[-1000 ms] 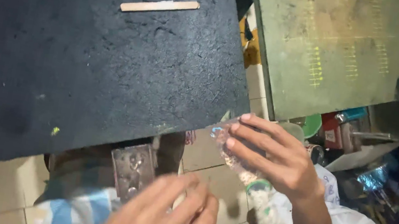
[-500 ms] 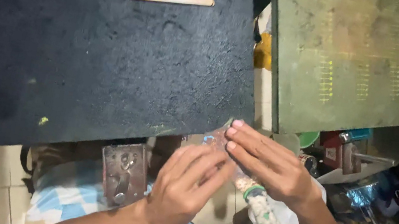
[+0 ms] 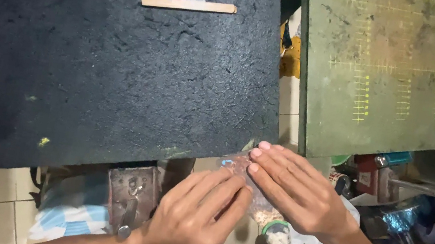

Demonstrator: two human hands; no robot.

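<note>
Step in hand: small clear packet [image 3: 246, 181] pinched between left hand [image 3: 195, 218] and right hand [image 3: 300, 192], both closed on it, just off bench [image 3: 109, 63] near-right corner; next move likely calls for steady fingertip hold.

Both my hands are bare: no gloves, no rings, no watch or band at either wrist. My left hand [image 3: 195, 218] shows its back and a bare forearm with no sleeve in sight. My right hand [image 3: 300, 192] is likewise bare to the wrist and up the forearm, with short, plain, unpainted nails. Below the black board [image 3: 110, 57], cloth checked in pale blue and white covers my lap.
</note>
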